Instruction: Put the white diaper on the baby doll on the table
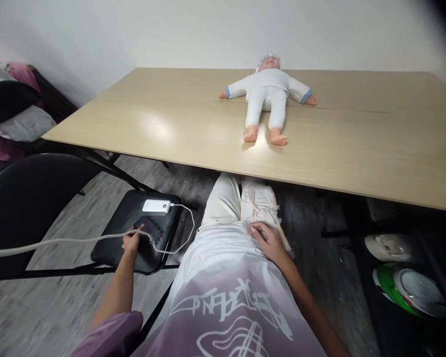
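Pale wood-toned board is spanning the upper half of the frame as one long table (163,104), while a black chair (128,210) is standing at lower left, its padded seat facing up. A white-and-purple shirt (230,277) is filling the bottom centre, with off-white trousers (223,201) running up from it and disappearing under the tabletop. Right of top centre, a doll (268,84) in white clothes is lying face-up on the table, feet pointing at the near edge, well apart from both hands. The right hand (266,241) is resting at the shirt's hem near the centre of the frame, its fingers bending loosely; I cannot tell whether they are pinching cloth. Over the chair seat, the left hand (131,240) appears to be clasping the left edge of a dark device (148,225). That device is lying up and to the right of the left palm, which is sitting far nearer to it than the right hand; blurring is hiding its long axis. Just above it, a white power bank (156,206) is lying with its long side running nearly level. A thicker pale cable (59,242) is crossing the left hand, and a thin white cable (165,252) is looping from the power bank back toward the device.
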A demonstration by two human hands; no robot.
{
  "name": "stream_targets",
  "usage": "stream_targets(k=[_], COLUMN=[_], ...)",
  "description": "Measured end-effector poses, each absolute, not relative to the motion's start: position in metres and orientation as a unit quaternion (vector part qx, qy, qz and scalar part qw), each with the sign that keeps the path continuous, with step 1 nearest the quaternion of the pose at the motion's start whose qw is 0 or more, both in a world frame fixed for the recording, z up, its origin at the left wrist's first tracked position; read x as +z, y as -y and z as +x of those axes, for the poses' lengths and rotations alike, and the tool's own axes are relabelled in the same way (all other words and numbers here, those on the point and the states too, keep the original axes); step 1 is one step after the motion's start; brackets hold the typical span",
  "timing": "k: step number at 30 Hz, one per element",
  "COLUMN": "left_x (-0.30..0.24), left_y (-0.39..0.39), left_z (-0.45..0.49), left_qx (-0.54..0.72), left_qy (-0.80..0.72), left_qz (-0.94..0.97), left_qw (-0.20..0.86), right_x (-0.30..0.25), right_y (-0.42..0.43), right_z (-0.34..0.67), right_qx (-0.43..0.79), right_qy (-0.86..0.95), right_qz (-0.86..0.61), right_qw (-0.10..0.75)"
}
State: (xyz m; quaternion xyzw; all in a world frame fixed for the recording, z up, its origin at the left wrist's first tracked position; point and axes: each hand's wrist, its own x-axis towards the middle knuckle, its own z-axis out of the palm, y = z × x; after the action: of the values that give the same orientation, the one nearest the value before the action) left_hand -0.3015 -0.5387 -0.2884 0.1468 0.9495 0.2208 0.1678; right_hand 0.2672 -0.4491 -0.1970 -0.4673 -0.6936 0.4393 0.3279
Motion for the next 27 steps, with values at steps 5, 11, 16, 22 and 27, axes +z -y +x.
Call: stream_targets(k=[5,11,16,22,27], left_x=[-0.293,-0.292,-0.291,-0.290,-0.286], left_y=[0.542,0.542,0.541,0.537,0.535], left_z=[-0.294,-0.292,-0.292,-0.290,-0.293], left_qx=[0.224,0.217,0.217,0.227,0.232], left_qy=[-0.951,-0.953,-0.953,-0.954,-0.953], left_qz=[0.130,0.128,0.125,0.115,0.108], left_qw=[0.169,0.168,0.168,0.161,0.162], right_x=[-0.197,-0.197,-0.197,-0.199,-0.200], right_y=[0.449,0.448,0.449,0.449,0.449], right_z=[0.267,0.268,0.268,0.267,0.267], right_qx=[0.441,0.438,0.441,0.440,0.439], right_qy=[0.694,0.696,0.694,0.694,0.695], right_qz=[-0.467,-0.471,-0.470,-0.467,-0.468], right_qw=[0.325,0.321,0.320,0.327,0.325])
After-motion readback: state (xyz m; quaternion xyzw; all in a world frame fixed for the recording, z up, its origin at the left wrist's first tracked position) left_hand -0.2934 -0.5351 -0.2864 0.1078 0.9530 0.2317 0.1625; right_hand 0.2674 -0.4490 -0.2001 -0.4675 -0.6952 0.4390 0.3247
